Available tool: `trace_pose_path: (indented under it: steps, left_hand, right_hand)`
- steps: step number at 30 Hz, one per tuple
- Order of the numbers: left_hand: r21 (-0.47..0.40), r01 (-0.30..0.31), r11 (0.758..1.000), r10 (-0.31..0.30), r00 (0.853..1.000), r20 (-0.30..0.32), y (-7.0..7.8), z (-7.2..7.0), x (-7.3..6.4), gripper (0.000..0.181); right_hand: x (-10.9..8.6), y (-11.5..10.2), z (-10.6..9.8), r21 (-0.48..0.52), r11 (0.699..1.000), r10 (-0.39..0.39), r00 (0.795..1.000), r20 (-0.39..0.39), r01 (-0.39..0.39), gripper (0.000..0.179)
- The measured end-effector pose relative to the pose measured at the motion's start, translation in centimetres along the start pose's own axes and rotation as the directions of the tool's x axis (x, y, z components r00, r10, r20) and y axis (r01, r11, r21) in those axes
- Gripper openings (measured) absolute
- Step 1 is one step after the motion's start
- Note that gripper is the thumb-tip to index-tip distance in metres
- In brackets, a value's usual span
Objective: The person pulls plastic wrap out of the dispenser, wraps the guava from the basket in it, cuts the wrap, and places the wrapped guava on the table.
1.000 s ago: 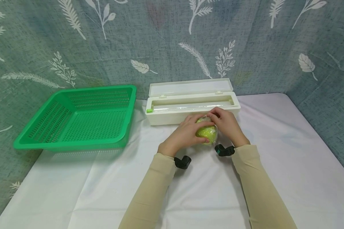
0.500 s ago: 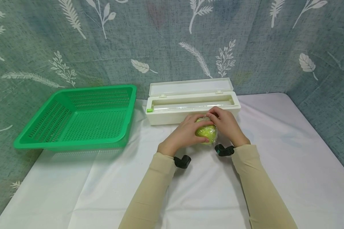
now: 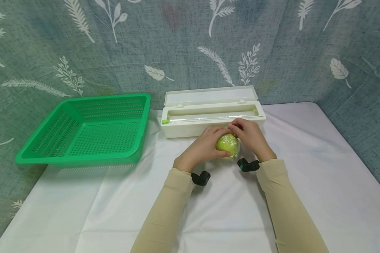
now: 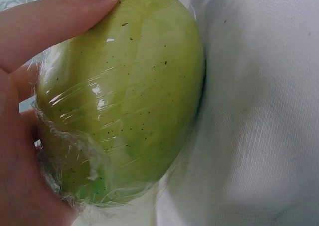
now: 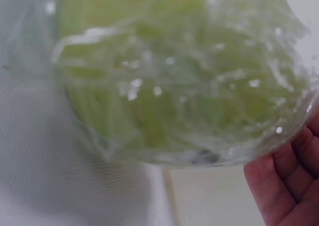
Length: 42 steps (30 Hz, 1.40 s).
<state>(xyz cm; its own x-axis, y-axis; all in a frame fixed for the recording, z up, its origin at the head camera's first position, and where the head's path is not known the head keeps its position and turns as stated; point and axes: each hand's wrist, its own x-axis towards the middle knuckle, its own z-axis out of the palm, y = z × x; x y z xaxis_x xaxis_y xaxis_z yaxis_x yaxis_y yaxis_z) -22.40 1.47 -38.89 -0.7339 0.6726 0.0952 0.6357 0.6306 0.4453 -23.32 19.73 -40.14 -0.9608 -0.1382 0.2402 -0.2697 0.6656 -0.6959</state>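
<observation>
A speckled yellow-green fruit (image 3: 227,144), wrapped in clear plastic wrap (image 4: 75,146), sits on the white cloth in front of the wrap dispenser. My left hand (image 3: 207,146) grips it from the left, thumb at the near side and fingers round the far side. Creased film bunches by the palm in the left wrist view. My right hand (image 3: 248,135) is at the far right of the fruit, thumb and fingertips together, pinching the film at its edge. In the right wrist view, curled fingers (image 5: 279,181) lie against the wrinkled film.
The long white wrap dispenser (image 3: 185,130) stands just behind the hands, its lid (image 3: 210,95) raised and a clear roll inside. A green slider (image 3: 165,122) sits at its left end. A green plastic basket (image 3: 95,160) stands at the left, before a leaf-patterned curtain (image 3: 177,45).
My left fingers have shifted back toward the far side of the fruit, showing more of its top. The right hand has stayed nearly in place.
</observation>
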Motion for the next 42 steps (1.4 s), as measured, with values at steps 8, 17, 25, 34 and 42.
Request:
trace_pose_path:
  steps: [8, 17, 25, 34, 42]
  left_hand:
    - [0.000, -0.009, 1.000, 0.009, 1.000, 0.002, 0.00, -0.09, -0.02, 0.070]
    - [-0.011, 0.004, 1.000, -0.004, 1.000, -0.005, -0.08, -0.04, -0.04, 0.071]
    - [-0.004, -0.002, 1.000, 0.002, 1.000, -0.015, -0.29, 0.18, 0.03, 0.073]
    - [-0.017, -0.001, 1.000, 0.001, 1.000, -0.008, -0.39, 0.27, -0.03, 0.071]
    - [0.002, 0.004, 1.000, -0.004, 1.000, 0.005, -0.48, 0.34, -0.02, 0.072]
  right_hand:
    - [0.03, -0.13, -0.14, -0.006, 1.000, 0.005, 1.000, -0.018, -0.006, 0.019]
    - [0.12, -0.48, -0.07, 0.050, 0.998, 0.038, 0.999, -0.034, -0.036, 0.018]
    - [0.20, -0.53, 0.02, 0.116, 0.991, 0.062, 0.998, 0.005, -0.062, 0.022]
    - [0.05, -0.48, -0.05, 0.153, 0.983, 0.084, 0.991, 0.105, -0.100, 0.039]
    - [0.07, -0.68, -0.02, 0.181, 0.979, 0.078, 0.992, 0.104, -0.096, 0.041]
